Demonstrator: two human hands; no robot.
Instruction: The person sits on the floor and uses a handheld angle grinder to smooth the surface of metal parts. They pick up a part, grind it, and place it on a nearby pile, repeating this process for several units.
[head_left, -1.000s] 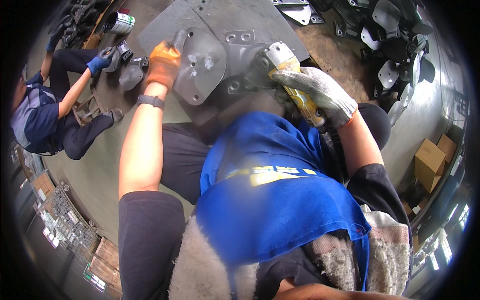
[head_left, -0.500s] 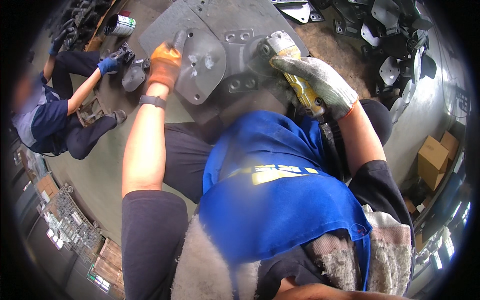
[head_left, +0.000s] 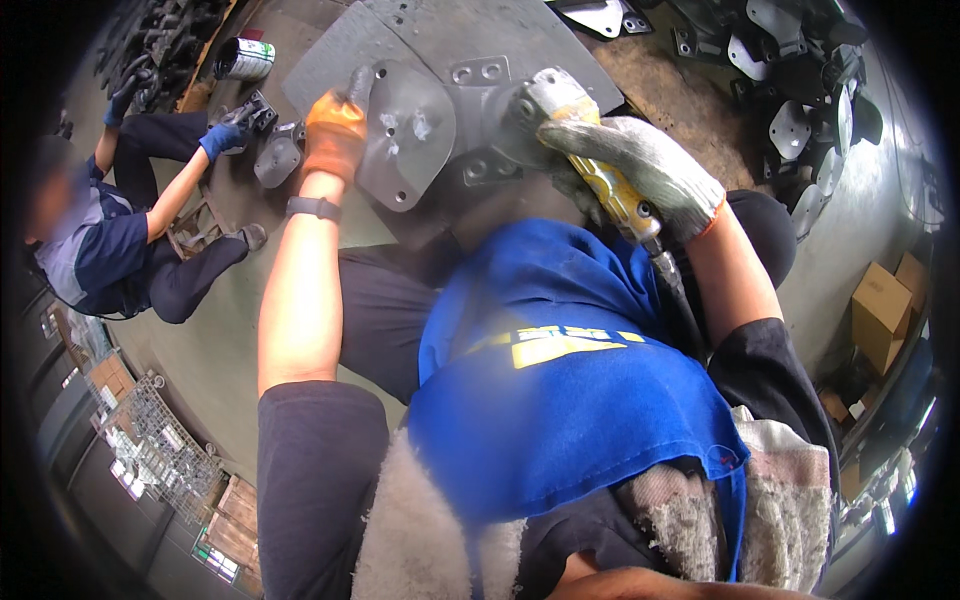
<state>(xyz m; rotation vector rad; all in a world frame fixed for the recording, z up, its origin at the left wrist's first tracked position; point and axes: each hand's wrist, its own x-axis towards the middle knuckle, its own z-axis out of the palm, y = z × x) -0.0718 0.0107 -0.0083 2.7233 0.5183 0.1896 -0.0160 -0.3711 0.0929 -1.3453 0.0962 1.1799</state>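
Head cam: R hand point(head_left: 655, 168) grips grinder point(head_left: 612, 192), L hand point(head_left: 335, 135) holds plate point(head_left: 418, 160), apron point(head_left: 590, 430) w/ yellow print point(head_left: 553, 353).

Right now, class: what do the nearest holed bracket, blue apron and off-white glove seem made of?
Bracket: probably steel, dull grey, with bright spots. Apron: likely woven fabric, matte, judging by its soft folds. Glove: apparently knitted yarn, grimy, matte; it creases softly, fibre uncertain.

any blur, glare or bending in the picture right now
Head view, centre: hazy smudge over the blue apron; head view, top: pale patches on the metal plate, glare or bare metal, I can't tell; head view, rim: wire cart looks tilted, corners black.
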